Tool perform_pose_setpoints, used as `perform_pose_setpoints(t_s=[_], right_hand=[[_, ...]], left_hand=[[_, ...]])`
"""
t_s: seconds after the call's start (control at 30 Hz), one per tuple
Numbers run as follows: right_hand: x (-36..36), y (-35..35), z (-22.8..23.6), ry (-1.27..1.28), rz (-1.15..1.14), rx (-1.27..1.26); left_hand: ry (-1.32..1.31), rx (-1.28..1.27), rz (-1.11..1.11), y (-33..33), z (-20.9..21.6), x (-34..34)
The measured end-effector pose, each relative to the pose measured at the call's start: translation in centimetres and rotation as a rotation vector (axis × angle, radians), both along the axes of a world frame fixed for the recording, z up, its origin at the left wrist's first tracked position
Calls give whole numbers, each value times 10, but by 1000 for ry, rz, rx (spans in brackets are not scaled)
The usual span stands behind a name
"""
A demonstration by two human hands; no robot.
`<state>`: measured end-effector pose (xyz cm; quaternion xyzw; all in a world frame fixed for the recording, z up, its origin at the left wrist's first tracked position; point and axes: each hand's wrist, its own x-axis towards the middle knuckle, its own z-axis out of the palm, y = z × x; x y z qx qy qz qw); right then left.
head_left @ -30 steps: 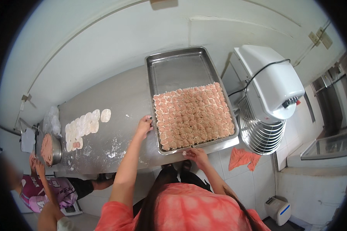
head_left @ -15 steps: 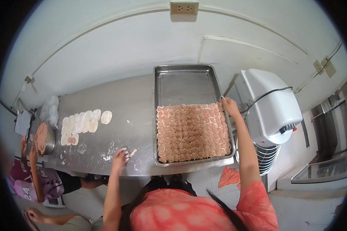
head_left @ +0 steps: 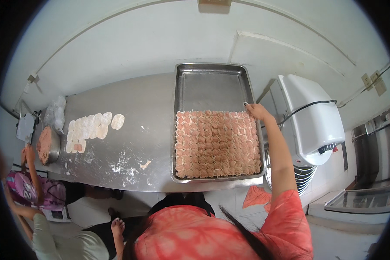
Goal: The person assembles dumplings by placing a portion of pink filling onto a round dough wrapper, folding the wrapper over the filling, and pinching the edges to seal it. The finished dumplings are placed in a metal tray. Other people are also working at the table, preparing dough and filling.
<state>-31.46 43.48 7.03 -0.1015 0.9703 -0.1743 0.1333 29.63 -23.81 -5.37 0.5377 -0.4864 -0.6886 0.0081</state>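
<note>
A deep metal tray (head_left: pixel 212 89) holds closely packed rows of small dumplings (head_left: pixel 216 143) with pink meat filling on top. My right hand (head_left: pixel 256 111) is at the tray's right side, by the end of the farthest row. Its fingers are pinched together, with a small pale bit at their tips that I cannot make out. Below the table's front edge, my left hand (head_left: pixel 118 226) hangs with fingers loosely bent and nothing visible in it. A scrap of dough (head_left: pixel 145 164) lies on the floured metal table (head_left: pixel 130 104). Overlapping dough wrappers (head_left: pixel 87 125) are laid out farther left, one bearing pink filling.
A metal bowl of pink minced meat (head_left: pixel 54 149) stands at the table's left end, near a co-worker's hands (head_left: pixel 28 152). Another seated person (head_left: pixel 69 245) is at lower left. A white machine (head_left: pixel 312 117) with a wire guard stands right of the tray. An orange cloth (head_left: pixel 255 197) lies below.
My left hand has left the dough scrap and dropped back below the table edge. My right hand stays by the far row's end. The view has shifted slightly.
</note>
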Motion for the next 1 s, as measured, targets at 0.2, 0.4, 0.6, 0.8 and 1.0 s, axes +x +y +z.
perform_pose_setpoints(t_s=[0.2, 0.4, 0.6, 0.8, 1.0], right_hand=[[6, -9, 7, 29, -16, -135], [5, -24, 10, -54, -23, -179], [0, -41, 8, -41, 50, -76], [-2, -58, 3, -24, 36, -184], [-5, -72, -6, 70, 81, -209]], left_hand=[[-290, -148, -75, -12, -64, 86], [-299, -310, -255, -17, -41, 71], [-290, -503, -422, 34, 33, 7], [-476, -562, -596, 44, 24, 25], [-537, -424, -455, 27, -33, 99]])
